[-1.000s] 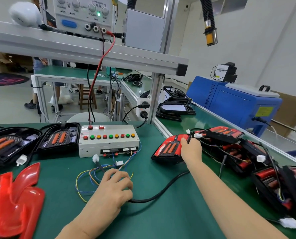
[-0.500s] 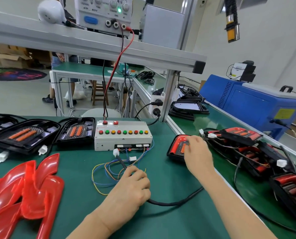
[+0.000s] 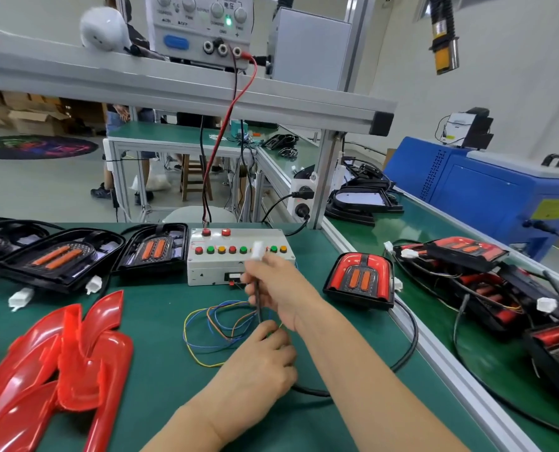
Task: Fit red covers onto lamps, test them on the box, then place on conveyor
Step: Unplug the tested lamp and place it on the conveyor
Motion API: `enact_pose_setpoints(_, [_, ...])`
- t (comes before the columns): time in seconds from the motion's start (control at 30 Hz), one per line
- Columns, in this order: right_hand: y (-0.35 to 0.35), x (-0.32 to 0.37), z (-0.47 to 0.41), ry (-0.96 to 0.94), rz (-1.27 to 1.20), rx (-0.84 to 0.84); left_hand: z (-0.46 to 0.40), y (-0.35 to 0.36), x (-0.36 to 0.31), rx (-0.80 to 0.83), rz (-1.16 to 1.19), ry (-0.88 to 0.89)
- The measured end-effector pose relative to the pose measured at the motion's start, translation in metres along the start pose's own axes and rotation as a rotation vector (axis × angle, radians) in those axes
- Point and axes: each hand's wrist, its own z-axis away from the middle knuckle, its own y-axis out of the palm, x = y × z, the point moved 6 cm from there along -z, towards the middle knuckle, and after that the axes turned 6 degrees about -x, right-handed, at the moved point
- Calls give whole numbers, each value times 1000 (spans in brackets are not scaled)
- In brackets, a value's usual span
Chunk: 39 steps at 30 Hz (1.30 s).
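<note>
Lamp [image 3: 359, 279] with its red cover fitted lies at the green bench's right edge, just beside the conveyor [image 3: 441, 230], its black cable [image 3: 405, 350] looping back toward the hands. Right hand [image 3: 281, 288] pinches the cable near its white plug [image 3: 258, 252] — raised in front of the test box [image 3: 216, 265], hiding some of the box's buttons. Left hand [image 3: 258, 367] curls around the same cable lower down, over loose coloured wires [image 3: 213, 331]. Spare red covers [image 3: 59, 363] pile at near left; uncovered lamps [image 3: 108, 252] sit behind them — finished ones crowd the conveyor.
</note>
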Motion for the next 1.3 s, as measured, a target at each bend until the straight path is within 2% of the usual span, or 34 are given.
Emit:
enact_pose_setpoints(0.13, [-17,-1,5,-150,-185,-107,2,1,4,22,47,-41])
enact_pose_setpoints(0.3, [-43,-26,16,-203,-625,-132,8,-1,12,-4,47,-74])
enact_pose_setpoints(0.37, [-52,-42,17,-173,-744,-174,11,0,15,-37,246,-117])
enact_pose_setpoints(0.43, [-56,-54,15,-117,-780,-215,12,-5,26,-170,527,-267])
enact_pose_setpoints(0.5, [-59,-59,12,-78,-723,-241,15,-10,48,-337,642,-511])
enact_pose_setpoints(0.57, [-59,-59,10,-81,-628,-253,20,-5,77,-394,585,-787])
enact_pose_setpoints(0.6, [-59,-60,9,-85,-593,-258,22,1,89,-338,514,-898])
enact_pose_setpoints(0.67, [-57,-63,7,-92,-531,-263,27,21,108,-111,390,-1040])
enact_pose_setpoints(0.73, [-56,-63,7,-107,-476,-261,31,40,114,99,332,-1080])
enact_pose_setpoints(0.77, [-56,-62,6,-113,-444,-258,32,47,114,152,324,-1082])
enact_pose_setpoints(1.0, [-47,-59,9,-152,-161,-208,31,51,114,161,289,-1013])
enact_pose_setpoints(1.07, [-44,-60,9,-148,-112,-182,34,44,117,53,340,-1035])
enact_pose_setpoints(1.17, [-37,-64,10,-84,-55,-87,41,25,125,-248,493,-1096])
enact_pose_setpoints(1.23, [-34,-64,13,-69,-11,-43,44,21,127,-328,668,-1154])
enact_pose_setpoints(1.3, [-34,-62,15,-83,17,-50,43,20,124,-337,817,-1148])
